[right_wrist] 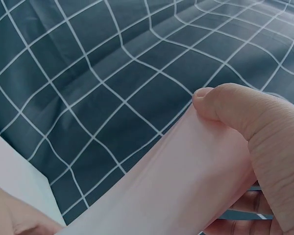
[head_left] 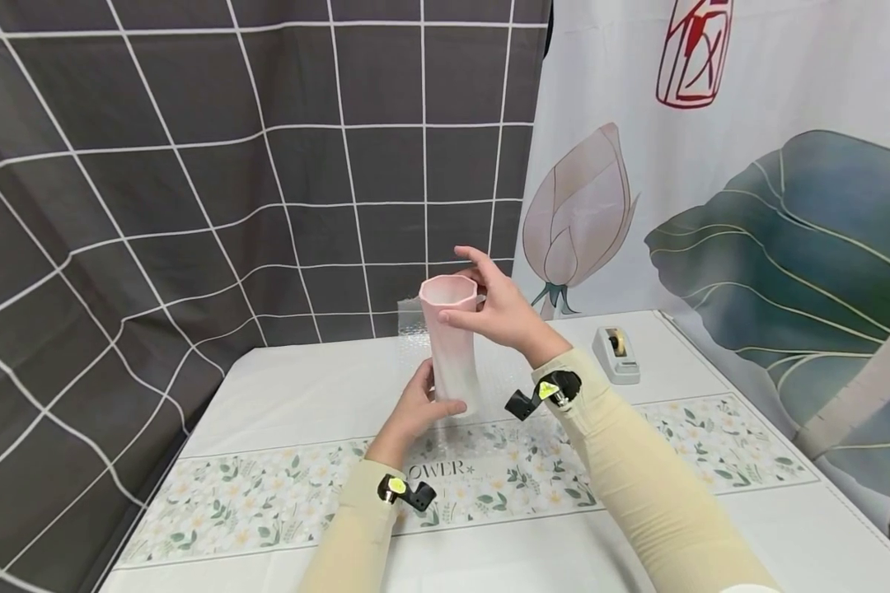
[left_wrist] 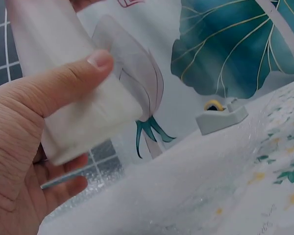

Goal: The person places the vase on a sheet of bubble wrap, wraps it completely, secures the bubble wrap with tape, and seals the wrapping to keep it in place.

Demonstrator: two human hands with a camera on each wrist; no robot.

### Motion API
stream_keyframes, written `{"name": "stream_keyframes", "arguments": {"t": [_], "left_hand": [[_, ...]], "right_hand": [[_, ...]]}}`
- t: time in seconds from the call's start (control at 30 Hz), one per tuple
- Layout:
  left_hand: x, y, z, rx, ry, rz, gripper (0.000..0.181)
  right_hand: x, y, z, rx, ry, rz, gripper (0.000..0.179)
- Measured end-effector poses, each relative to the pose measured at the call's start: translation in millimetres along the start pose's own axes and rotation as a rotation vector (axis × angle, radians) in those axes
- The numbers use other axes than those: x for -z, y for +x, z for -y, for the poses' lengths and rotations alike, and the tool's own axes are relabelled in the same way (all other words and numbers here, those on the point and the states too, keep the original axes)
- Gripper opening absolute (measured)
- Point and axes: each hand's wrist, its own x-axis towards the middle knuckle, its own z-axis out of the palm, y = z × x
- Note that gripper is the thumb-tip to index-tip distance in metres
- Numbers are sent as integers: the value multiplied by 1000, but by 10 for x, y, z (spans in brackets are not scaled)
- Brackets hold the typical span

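Note:
A tall vase (head_left: 452,350) with a faceted rim fades from pink at the top to white at the bottom. Both hands hold it upright, with a slight tilt, over the table. Low down, my left hand (head_left: 415,408) grips it, the thumb across the near side and the fingers behind, as the left wrist view also shows on the pale vase base (left_wrist: 88,117). Up at the rim, my right hand (head_left: 500,309) pinches it between the thumb and the fingers on the far side. Clear bubble wrap (head_left: 412,325) spreads under and behind the vase.
A grey tape dispenser (head_left: 617,356) with a yellowish roll stands to the right on the white table cover (head_left: 297,379). A floral printed band (head_left: 267,498) crosses the table. Behind hang a dark checked curtain (head_left: 304,165) and a white curtain (head_left: 601,66) with a lotus print.

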Motion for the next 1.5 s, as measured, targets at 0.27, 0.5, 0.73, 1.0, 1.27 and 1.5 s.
{"name": "stream_keyframes", "arguments": {"t": [0.27, 0.5, 0.73, 1.0, 1.27, 1.5], "left_hand": [[47, 22, 75, -17, 14, -13, 83], [151, 36, 105, -59, -7, -52, 77], [221, 1, 63, -87, -107, -89, 76], [294, 14, 56, -139, -151, -181, 75], [303, -17, -29, -200, -212, -234, 78], [323, -41, -51, -242, -226, -292, 78]], "right_hand": [[26, -2, -1, 6, -1, -22, 93], [85, -57, -66, -3, 45, -60, 91], [192, -142, -166, -20, 88, -95, 84], [346, -296, -308, -60, 135, -146, 80], [411, -463, -442, -70, 206, -109, 74], [414, -583, -599, -74, 275, -86, 70]]}}
